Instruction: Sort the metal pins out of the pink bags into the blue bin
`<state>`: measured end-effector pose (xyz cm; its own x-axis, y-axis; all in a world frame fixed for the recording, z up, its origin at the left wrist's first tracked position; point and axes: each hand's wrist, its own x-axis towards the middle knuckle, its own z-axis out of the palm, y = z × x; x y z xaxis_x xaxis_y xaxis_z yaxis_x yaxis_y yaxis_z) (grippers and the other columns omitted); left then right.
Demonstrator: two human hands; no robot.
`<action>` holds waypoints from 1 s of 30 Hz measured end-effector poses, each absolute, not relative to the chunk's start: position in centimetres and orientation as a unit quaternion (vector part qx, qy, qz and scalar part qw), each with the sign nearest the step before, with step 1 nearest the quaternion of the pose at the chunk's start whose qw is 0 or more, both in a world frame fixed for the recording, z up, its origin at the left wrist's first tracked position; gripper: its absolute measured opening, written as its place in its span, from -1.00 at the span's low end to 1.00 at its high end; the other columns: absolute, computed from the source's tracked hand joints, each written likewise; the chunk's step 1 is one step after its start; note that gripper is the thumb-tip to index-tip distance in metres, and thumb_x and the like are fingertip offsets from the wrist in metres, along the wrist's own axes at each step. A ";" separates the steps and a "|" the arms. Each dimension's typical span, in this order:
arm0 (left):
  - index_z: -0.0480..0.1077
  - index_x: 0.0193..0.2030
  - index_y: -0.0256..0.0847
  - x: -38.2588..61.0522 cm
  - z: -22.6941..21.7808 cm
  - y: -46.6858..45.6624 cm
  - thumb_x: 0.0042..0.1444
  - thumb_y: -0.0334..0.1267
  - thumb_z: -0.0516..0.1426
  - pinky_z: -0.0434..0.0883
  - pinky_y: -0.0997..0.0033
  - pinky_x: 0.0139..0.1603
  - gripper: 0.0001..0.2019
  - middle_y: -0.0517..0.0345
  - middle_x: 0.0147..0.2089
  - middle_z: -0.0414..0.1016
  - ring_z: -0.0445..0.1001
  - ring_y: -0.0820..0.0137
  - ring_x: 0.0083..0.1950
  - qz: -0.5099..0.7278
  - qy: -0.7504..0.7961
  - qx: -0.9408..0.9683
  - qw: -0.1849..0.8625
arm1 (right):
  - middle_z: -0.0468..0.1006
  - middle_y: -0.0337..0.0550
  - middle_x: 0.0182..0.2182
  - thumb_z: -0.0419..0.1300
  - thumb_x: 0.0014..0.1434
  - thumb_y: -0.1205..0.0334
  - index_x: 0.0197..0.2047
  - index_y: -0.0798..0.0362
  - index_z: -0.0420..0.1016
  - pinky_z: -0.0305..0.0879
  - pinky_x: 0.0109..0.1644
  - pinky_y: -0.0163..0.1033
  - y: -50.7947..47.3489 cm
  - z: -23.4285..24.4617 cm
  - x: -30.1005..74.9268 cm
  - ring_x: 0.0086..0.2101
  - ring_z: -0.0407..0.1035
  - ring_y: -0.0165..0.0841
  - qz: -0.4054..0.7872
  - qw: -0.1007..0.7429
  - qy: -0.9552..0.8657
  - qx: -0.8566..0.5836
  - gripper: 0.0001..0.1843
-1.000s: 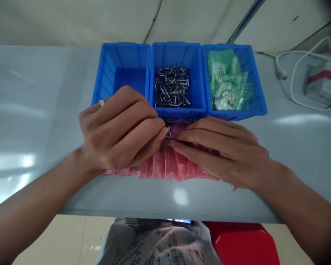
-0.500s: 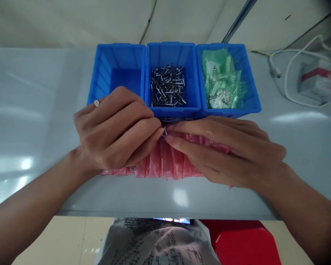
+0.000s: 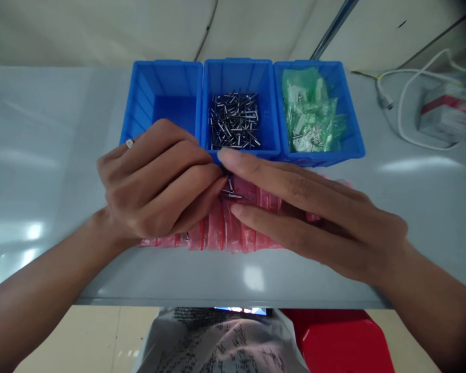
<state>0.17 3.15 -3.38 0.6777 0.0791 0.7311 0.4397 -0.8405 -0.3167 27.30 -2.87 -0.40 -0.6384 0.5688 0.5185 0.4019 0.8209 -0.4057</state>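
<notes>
My left hand [image 3: 161, 181] is closed in a pinch on a few blind rivets [image 3: 235, 195], whose thin shiny pins stick out past the fingertips. My right hand [image 3: 314, 212] is open beside them, thumb and forefinger spread apart on either side of the rivet pins. Whether a fingertip touches a pin is unclear. Beneath both hands lies a row of pink plastic bags [image 3: 238, 235], partly covered by them. Behind, the middle blue bin [image 3: 241, 67] holds a loose heap of similar rivets [image 3: 235, 119].
To the left stands a blue bin [image 3: 166, 77] with its floor showing. The right blue bin [image 3: 347, 119] holds green plastic bags [image 3: 310, 109] with small metal parts. A white cable [image 3: 402, 109] and a red-and-white box [image 3: 450, 114] lie at far right. A red stool [image 3: 345, 342] is below the table edge.
The right thumb and forefinger have parted, the forefinger rising toward the middle bin's rim. More of the rivets at the left fingertips now shows. The left hand has shifted slightly left.
</notes>
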 end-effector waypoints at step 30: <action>0.57 0.17 -0.09 -0.7 -2.9 1.4 0.26 -0.31 0.37 0.72 0.01 -0.28 -0.65 0.13 -0.11 0.73 0.74 0.10 -0.13 -0.329 -0.184 -0.906 0.194 | 0.81 -0.33 -0.12 0.40 0.45 0.41 0.00 0.04 0.71 0.70 -0.02 -0.40 -2.2 -1.1 26.9 -0.15 0.68 -0.57 0.125 0.408 -0.837 -0.341 -0.88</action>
